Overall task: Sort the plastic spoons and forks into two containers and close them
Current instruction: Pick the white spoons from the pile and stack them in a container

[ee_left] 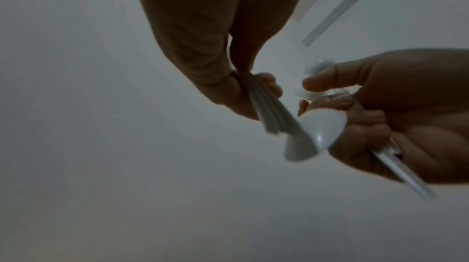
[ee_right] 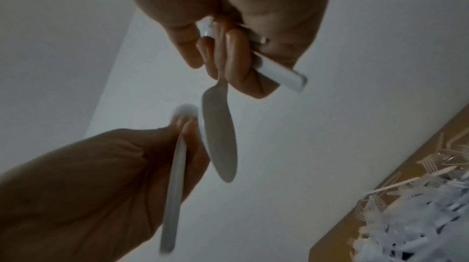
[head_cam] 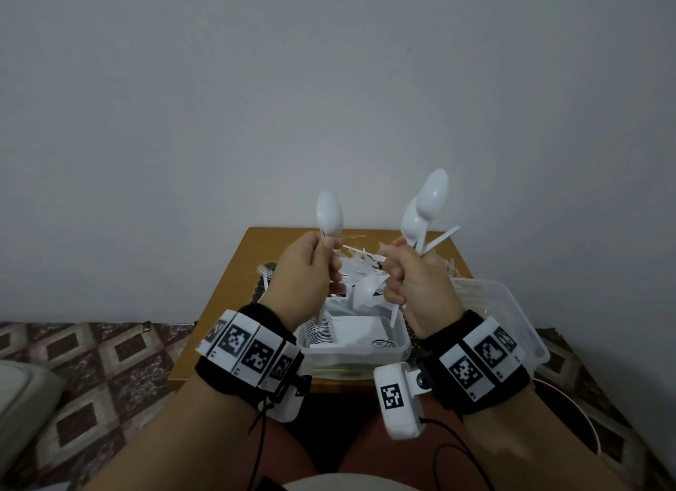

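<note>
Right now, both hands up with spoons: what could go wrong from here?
1. The right hand grips several spoons fanned out at different angles, one bowl down; one could slip out and fall.
2. The pile of forks and spoons sits right under the hands on the small table; lowering the hands could knock pieces off.
3. The open container already holds stacked spoons; dropping a loose bunch could scatter the stacks.

Spoons (head_cam: 428,205) in both raised hands (head_cam: 307,267)
</note>
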The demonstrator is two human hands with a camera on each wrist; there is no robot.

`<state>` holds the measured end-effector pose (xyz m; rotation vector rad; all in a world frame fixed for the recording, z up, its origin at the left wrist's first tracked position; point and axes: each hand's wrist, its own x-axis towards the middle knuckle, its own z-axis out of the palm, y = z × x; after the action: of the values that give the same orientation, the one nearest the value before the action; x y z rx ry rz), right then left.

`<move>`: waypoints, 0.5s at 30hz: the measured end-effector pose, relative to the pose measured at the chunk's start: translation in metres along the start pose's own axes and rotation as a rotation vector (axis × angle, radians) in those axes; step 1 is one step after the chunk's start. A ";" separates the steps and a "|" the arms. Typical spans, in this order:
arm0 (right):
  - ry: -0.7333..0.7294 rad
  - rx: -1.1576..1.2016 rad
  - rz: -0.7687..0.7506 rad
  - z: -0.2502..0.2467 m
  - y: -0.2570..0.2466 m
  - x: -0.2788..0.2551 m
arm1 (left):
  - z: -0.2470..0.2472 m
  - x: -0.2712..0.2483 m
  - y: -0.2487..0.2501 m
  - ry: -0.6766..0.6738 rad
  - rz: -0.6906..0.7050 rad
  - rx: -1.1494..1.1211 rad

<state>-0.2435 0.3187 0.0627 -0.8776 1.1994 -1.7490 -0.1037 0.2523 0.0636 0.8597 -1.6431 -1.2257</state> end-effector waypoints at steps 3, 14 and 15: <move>-0.001 0.206 0.019 0.003 -0.002 0.001 | 0.002 -0.004 -0.003 -0.001 0.112 0.330; 0.058 0.550 0.004 0.001 0.000 0.006 | 0.007 -0.007 0.003 -0.127 0.048 0.228; 0.065 0.531 0.017 0.001 0.001 0.006 | 0.007 -0.006 0.003 -0.108 0.041 0.177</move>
<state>-0.2450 0.3126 0.0624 -0.4938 0.7158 -1.9606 -0.1079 0.2610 0.0642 0.8752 -1.8688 -1.1275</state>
